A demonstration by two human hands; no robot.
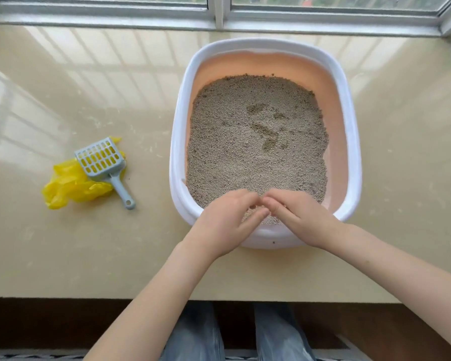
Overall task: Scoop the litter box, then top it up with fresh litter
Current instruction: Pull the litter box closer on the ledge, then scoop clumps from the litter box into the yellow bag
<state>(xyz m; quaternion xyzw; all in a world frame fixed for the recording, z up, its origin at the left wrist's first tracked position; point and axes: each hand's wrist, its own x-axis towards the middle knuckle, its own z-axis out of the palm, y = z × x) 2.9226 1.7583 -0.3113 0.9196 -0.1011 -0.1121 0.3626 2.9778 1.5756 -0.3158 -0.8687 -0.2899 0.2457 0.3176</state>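
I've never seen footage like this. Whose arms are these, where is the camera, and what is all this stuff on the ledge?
No machine here: a person wears one camera on the head, looking down at their own bare arms. The left hand and right hand meet at the near edge of a white-rimmed, peach-lined plastic litter box, fingers curled just above the grey-brown litter. Whether they pinch any grains is too unclear to tell. Darker patches mark the litter's middle. Off to the left, on the beige glossy window ledge, a grey-blue slotted plastic scoop lies untouched on a crumpled yellow plastic bag.
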